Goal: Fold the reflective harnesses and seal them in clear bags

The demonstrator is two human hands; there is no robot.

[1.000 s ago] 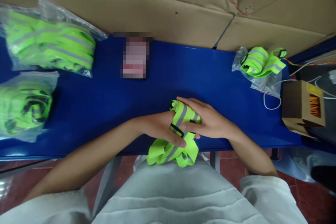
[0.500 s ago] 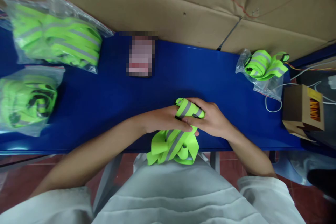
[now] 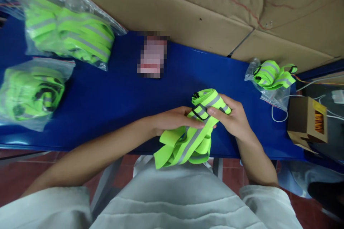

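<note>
A neon-green reflective strap (image 3: 192, 143) with a grey stripe is held between both hands, over the table's near edge. Its upper end is wound into a roll, and a black buckle shows just below that. My right hand (image 3: 233, 118) is closed round the roll from the right, thumb pressed on top beside the buckle. From the left, my left hand (image 3: 177, 120) grips the strap under the buckle, its thumb lying across the band and some of its fingers hidden underneath. Loose loops of the strap hang below the hands towards my lap.
Two clear bags of green straps, a larger bag (image 3: 70, 32) and a smaller bag (image 3: 34, 93), lie left on the blue table (image 3: 115, 96). A blurred-out rectangular object (image 3: 153, 57) lies at the back. Right are another rolled strap (image 3: 268, 75) and a cardboard box (image 3: 301, 120).
Both hands have shifted slightly right with the strap. My right hand has moved away from the left, turning the roll, so the black buckle and more of the band now show.
</note>
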